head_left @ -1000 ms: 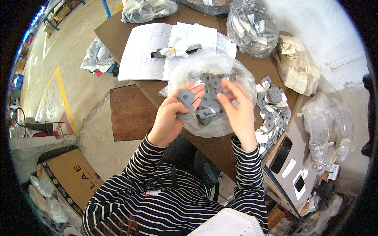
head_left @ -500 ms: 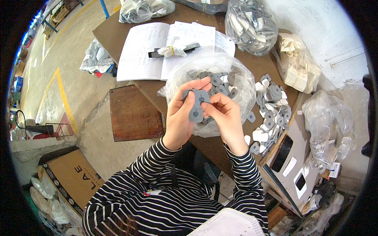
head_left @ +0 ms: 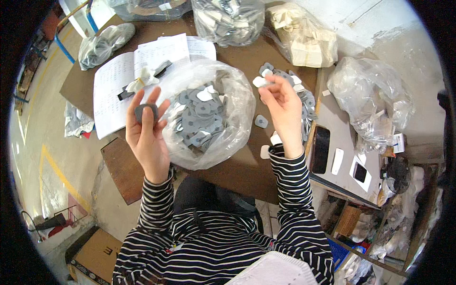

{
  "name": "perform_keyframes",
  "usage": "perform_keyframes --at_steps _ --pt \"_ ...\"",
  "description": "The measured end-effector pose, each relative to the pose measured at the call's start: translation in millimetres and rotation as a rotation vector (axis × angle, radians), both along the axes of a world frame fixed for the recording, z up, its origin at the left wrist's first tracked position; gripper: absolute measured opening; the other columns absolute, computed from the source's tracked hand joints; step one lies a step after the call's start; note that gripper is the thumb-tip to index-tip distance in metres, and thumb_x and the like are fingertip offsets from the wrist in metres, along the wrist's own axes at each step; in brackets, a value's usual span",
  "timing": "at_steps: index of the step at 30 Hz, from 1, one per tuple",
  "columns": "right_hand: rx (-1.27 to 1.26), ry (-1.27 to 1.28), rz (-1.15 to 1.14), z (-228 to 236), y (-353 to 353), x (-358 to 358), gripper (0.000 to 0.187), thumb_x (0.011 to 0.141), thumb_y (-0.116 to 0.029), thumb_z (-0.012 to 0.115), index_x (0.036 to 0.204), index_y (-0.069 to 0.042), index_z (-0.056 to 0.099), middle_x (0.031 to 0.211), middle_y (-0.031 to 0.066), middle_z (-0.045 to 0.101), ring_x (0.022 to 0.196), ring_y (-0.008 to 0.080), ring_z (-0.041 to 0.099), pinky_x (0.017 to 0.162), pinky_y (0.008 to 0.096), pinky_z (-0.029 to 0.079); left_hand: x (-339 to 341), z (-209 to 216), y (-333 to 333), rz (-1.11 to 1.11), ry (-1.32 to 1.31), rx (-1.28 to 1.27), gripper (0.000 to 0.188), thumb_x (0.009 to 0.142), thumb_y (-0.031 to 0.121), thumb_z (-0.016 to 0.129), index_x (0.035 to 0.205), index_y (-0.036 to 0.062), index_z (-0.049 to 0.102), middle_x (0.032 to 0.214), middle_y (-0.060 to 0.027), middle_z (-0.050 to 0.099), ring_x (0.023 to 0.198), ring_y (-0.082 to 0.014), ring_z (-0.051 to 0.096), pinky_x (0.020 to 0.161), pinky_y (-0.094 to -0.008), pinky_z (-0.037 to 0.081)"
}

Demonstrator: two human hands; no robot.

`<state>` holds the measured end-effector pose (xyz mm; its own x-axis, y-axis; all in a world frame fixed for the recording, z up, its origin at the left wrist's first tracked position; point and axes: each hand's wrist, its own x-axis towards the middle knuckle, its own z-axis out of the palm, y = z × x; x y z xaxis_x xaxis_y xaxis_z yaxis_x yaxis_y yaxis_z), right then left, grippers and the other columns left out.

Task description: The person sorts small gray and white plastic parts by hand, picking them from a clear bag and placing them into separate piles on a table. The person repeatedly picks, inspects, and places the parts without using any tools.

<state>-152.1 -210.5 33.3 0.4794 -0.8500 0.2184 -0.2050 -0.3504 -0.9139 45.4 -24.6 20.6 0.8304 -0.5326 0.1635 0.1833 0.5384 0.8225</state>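
A small dark grey foam pad (head_left: 146,113) with rounded corners is pinched in my left hand (head_left: 148,137), its other fingers spread, left of the clear plastic bag. Inside that open bag (head_left: 240,126) lie many flat grey pads (head_left: 197,109), several with white backs showing. My right hand (head_left: 284,107) is raised right of the bag, thumb and fingertips closed around a small white piece (head_left: 261,81). Behind and beside that hand, a loose heap of grey and white pads (head_left: 308,102) is partly hidden. A single grey pad (head_left: 261,121) lies between the bag and my right wrist.
An open notebook (head_left: 107,102) with a banded bundle of strips lies left of the bag. Filled plastic bags (head_left: 228,23) stand along the far side of the brown table (head_left: 237,166). At right, a board carries a black phone (head_left: 320,149); a crumpled clear bag (head_left: 370,95) lies beyond.
My hands have moved apart from over the bag, where both were on a longer grey pad piece. The left keeps a grey pad; the right is by the heap. The view has shifted right.
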Motion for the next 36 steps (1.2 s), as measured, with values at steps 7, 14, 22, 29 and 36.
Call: perform_keyframes --at_steps 7,14,22,29,36 --pt "-0.175 0.569 -0.024 -71.2 6.6 -55.6 0.033 0.079 -0.012 0.077 0.109 -0.001 0.068 0.082 0.0095 0.065 0.067 0.0209 0.059 0.065 0.0319 0.048 -17.7 -20.4 11.0 -0.139 -0.101 0.449 0.028 0.099 0.012 0.058 0.123 -0.0029 0.061 0.102 -0.0179 0.073 0.083 -0.0192 0.073 0.066 -0.0227 0.054" --pt "-0.076 0.195 -0.001 -28.3 4.8 -28.9 0.017 0.085 -0.011 0.073 0.098 0.0 0.07 0.074 0.0028 0.061 0.066 0.0099 0.052 0.061 0.026 0.043 -21.7 -15.8 -3.2 -0.275 -0.324 0.41 0.035 0.103 0.009 0.048 0.135 -0.0043 0.054 0.127 -0.0143 0.065 0.122 -0.0182 0.056 0.107 -0.0296 0.038" --pt "-0.125 -0.021 0.195 21.1 -11.7 23.3 0.041 0.087 -0.017 0.074 0.125 -0.007 0.061 0.094 0.0063 0.068 0.071 0.0114 0.06 0.066 0.0261 0.05 -16.4 8.7 -1.4 0.221 -0.92 0.665 0.029 0.093 0.008 0.061 0.12 0.0014 0.066 0.137 -0.0155 0.057 0.132 -0.0312 0.049 0.113 -0.0409 0.033" --pt "-0.409 0.569 -0.45 -29.7 -112.6 -77.8 0.053 0.089 -0.034 0.069 0.128 -0.002 0.054 0.119 0.0235 0.061 0.1 0.0417 0.063 0.086 0.047 0.051 6.0 -38.4 40.3 0.114 -0.717 0.947 0.037 0.094 0.008 0.059 0.13 0.0001 0.059 0.143 -0.0197 0.051 0.137 -0.0306 0.044 0.114 -0.0414 0.031" --pt "-0.241 0.65 -0.346 -61.8 -117.5 -93.3 0.038 0.084 -0.032 0.069 0.103 0.0 0.068 0.095 0.025 0.069 0.093 0.0421 0.066 0.083 0.048 0.053 -8.6 -4.3 17.7 0.092 -0.561 0.661 0.048 0.093 0.003 0.057 0.141 -0.0004 0.051 0.149 -0.0168 0.046 0.139 -0.0262 0.043 0.115 -0.0365 0.029"
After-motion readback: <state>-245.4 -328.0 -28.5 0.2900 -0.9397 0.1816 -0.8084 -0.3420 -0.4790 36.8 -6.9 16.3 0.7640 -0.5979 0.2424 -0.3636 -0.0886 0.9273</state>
